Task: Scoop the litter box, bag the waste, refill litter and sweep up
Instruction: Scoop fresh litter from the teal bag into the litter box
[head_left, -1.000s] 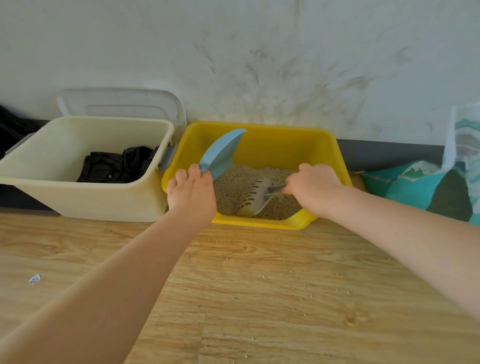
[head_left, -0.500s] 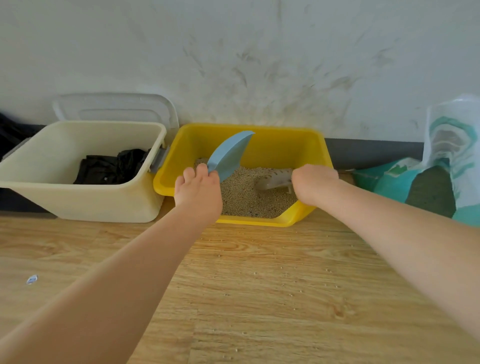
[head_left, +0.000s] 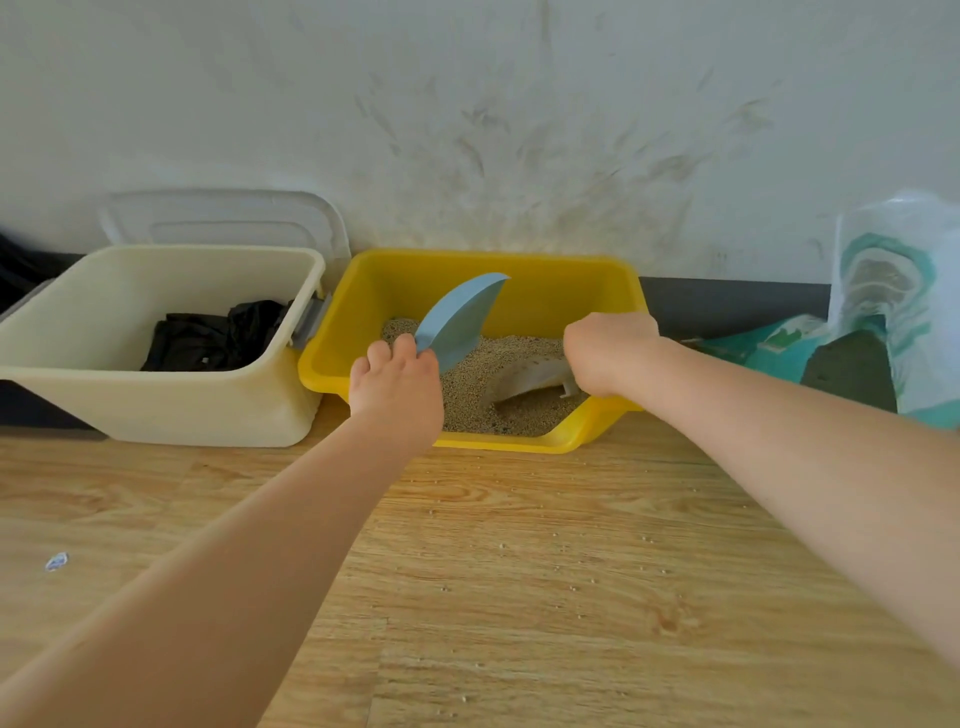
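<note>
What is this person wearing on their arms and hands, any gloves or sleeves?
Nothing that shows. The left hand and the right hand are bare, without gloves, and both forearms are uncovered up to the picture's edge. No sleeve, watch, ring or bracelet is in view.

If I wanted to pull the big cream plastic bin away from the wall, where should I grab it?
Probably take the cream plastic bin by its grey side handle, on the end beside the yellow litter tray. It juts from under the rim, so reach from above. The near rim is bare too.
</note>
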